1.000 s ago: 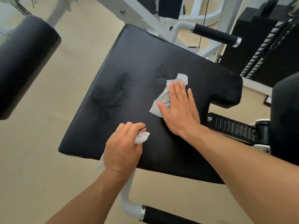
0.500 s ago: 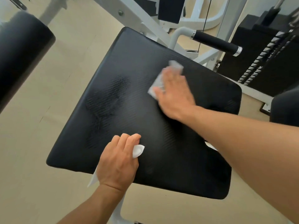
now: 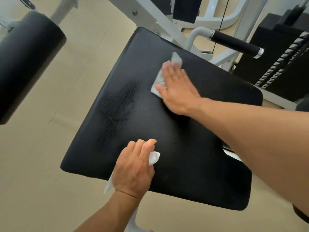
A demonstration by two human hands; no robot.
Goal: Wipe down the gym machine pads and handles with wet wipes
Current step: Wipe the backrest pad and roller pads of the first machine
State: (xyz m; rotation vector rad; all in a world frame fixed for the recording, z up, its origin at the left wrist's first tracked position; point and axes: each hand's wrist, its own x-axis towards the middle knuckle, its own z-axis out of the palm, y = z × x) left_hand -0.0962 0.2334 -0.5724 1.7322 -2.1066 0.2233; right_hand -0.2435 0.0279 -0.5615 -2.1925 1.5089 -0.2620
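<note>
The right hand (image 3: 177,91) lies flat, fingers straight, pressing a white wipe (image 3: 167,76) on the black seat pad (image 3: 192,156) mid-frame. Lower down, the left hand (image 3: 133,166) curls round another wipe (image 3: 153,158).

Right hand (image 3: 177,91) is lying flat w/ fingers straight, mid-upper frame, forearm stretching in from the right edge. Left hand (image 3: 133,166) is sitting lower centre, fingers curled, forearm coming up from the bottom edge.
</note>
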